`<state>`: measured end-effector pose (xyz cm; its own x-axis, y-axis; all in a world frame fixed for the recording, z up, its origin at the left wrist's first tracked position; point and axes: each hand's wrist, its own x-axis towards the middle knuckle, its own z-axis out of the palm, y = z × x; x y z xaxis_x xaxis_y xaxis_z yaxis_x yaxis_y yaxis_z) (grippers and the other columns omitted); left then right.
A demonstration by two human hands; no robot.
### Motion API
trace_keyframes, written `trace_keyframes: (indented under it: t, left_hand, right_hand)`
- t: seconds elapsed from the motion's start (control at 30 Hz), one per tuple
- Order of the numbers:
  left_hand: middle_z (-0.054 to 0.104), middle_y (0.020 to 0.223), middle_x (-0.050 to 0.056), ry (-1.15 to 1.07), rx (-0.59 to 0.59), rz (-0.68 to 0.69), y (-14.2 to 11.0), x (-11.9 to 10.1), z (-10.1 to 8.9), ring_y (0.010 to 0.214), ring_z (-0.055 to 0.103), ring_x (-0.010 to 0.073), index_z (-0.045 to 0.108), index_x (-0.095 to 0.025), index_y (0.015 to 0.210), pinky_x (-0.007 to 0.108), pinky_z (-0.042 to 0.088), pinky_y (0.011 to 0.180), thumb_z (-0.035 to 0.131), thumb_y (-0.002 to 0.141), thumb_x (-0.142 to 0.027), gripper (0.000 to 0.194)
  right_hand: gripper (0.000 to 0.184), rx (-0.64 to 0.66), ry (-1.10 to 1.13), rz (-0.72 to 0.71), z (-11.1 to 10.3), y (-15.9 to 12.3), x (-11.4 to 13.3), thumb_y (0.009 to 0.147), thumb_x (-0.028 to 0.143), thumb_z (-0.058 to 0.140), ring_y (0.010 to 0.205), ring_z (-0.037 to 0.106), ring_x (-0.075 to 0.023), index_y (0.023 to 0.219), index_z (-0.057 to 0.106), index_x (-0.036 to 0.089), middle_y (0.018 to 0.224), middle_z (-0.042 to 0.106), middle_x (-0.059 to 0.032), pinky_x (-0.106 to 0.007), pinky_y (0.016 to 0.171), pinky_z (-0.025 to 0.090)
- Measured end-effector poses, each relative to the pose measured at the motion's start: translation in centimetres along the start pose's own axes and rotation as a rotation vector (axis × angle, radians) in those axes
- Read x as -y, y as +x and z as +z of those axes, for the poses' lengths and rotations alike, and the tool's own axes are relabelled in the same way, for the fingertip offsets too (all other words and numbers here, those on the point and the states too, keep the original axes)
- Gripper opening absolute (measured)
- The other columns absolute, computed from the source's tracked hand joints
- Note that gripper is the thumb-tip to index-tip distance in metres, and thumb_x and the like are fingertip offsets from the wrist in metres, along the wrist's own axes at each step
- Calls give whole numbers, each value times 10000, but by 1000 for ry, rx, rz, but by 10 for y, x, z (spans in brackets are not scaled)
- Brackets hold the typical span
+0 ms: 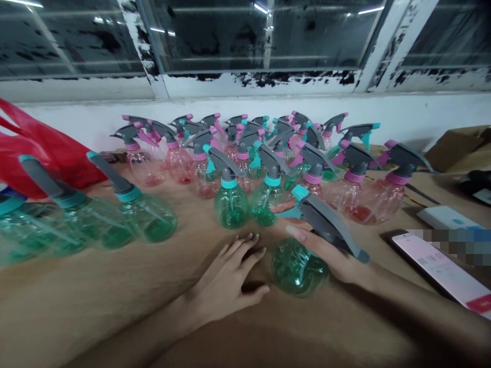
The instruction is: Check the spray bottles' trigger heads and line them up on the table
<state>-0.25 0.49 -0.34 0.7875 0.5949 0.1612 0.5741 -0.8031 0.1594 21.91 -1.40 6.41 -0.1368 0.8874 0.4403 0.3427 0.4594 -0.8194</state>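
The right hand (326, 250) is wrapped around the neck of a green spray bottle (301, 266), fingers curled under its grey trigger head (330, 225), with one fingertip near the teal nozzle. The left hand (230, 278) lies flat on the brown tabletop (95, 296), fingers spread and relaxed, holding nothing; it rests just beside the bottle's left flank, apparently not touching it.

The held bottle sits at lower centre of the frame, its round belly on the table and its body tilted slightly. The trigger head's long axis runs from the nozzle at upper left down toward lower right, along the line of the right forearm. Of the two hands, the right has it and the left is close alongside.

Directly beyond the hands, toward upper centre, stands a crowd of finished spray bottles (245, 168), green ones in front and pink ones behind and to the right, nearly all upright and packed touching. Two green bottles (115, 214) lie tipped over at the left edge. A red plastic bag (34, 143) sits at far left. At lower right a phone (445, 271) lies screen-up, with a white box (445, 217) and cardboard (460, 145) beyond. A white wall and peeling window frame (261, 79) close the back.
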Motion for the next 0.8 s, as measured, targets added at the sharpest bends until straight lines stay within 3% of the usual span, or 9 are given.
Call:
trace_keyframes:
  t: [0.17, 0.8]
  left_hand:
    - [388, 1434, 134, 3, 2, 2, 0, 0, 0, 1304, 351, 312, 449, -151, 1338, 484, 307, 1043, 589, 851, -461, 594]
    - [386, 1437, 130, 8, 16, -6, 1, 0, 0, 1309, 343, 307, 444, -153, 1341, 484, 301, 1047, 593, 849, -473, 605]
  right_hand:
    - [226, 10, 24, -21, 0, 1, 2, 818, 321, 607, 940, 634, -212, 1035, 584, 262, 988, 652, -31, -388, 868, 507]
    - [238, 4, 90, 1, 2, 1, 1, 802, 321, 618, 851, 675, -199, 1023, 585, 238, 1024, 659, -48, -352, 762, 564]
